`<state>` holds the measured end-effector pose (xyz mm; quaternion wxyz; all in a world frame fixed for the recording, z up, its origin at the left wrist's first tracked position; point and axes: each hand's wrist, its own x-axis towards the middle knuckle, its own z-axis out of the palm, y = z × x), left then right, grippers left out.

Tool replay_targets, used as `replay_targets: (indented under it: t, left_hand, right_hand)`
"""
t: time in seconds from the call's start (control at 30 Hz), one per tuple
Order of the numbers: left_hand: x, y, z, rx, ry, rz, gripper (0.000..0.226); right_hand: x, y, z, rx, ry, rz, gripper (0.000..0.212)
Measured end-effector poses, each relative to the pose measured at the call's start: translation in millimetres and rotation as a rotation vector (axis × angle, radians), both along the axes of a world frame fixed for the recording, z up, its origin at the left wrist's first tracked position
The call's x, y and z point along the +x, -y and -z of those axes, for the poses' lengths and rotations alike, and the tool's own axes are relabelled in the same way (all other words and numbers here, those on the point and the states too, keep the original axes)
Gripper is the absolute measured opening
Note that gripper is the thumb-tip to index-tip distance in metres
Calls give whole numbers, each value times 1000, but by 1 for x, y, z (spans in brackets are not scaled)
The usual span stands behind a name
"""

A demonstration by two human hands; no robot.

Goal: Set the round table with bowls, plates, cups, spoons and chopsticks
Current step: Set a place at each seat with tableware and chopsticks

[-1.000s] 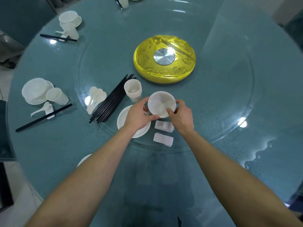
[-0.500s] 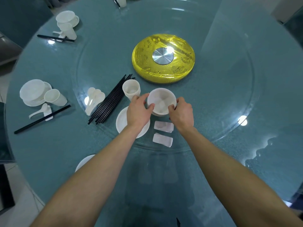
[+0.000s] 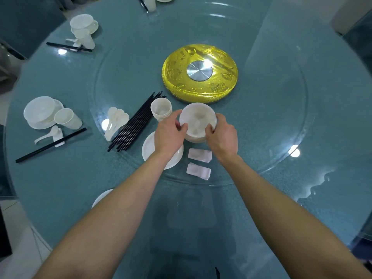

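Both hands grip the top white bowl [image 3: 198, 119] of a small stack on the glass turntable [image 3: 271, 125]. My left hand [image 3: 169, 135] holds its left rim, my right hand [image 3: 220, 137] its right rim. A stack of white cups [image 3: 161, 108] stands just left of the bowls. Black chopsticks [image 3: 136, 123] lie in a bundle further left, beside several white spoons [image 3: 116, 119]. Under my left wrist sits a stack of white plates [image 3: 149, 148]. Two white rests [image 3: 199, 163] lie below the bowls.
A gold disc with a steel hub [image 3: 200, 72] fills the turntable's middle. Set places with bowl, plate, cup, spoon and chopsticks lie at the left [image 3: 43, 115] and far left [image 3: 83, 27]. A lone plate [image 3: 100, 197] peeks from under my left forearm.
Both hands have closed in tighter on the bowl's rim, and the bowl has shifted slightly away from me toward the gold disc.
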<state>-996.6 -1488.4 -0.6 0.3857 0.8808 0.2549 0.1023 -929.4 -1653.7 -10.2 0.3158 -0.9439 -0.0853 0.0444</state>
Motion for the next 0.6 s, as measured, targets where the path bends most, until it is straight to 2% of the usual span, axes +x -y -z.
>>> replay_targets:
  t: [0.3,0.5,0.6]
  left_hand:
    - [-43,-25,-25,6,139,-42,46]
    - [-123,-67,-18,-4,137,-153,42]
    - [-178,-89,-4,0,102,-201,41]
  right_hand:
    - [-34,-19,-27,116,38,-32,40]
    - [-102,-60,-30,171,-12,-150,29]
    - [-144,-83,-18,173,-86,-215,30]
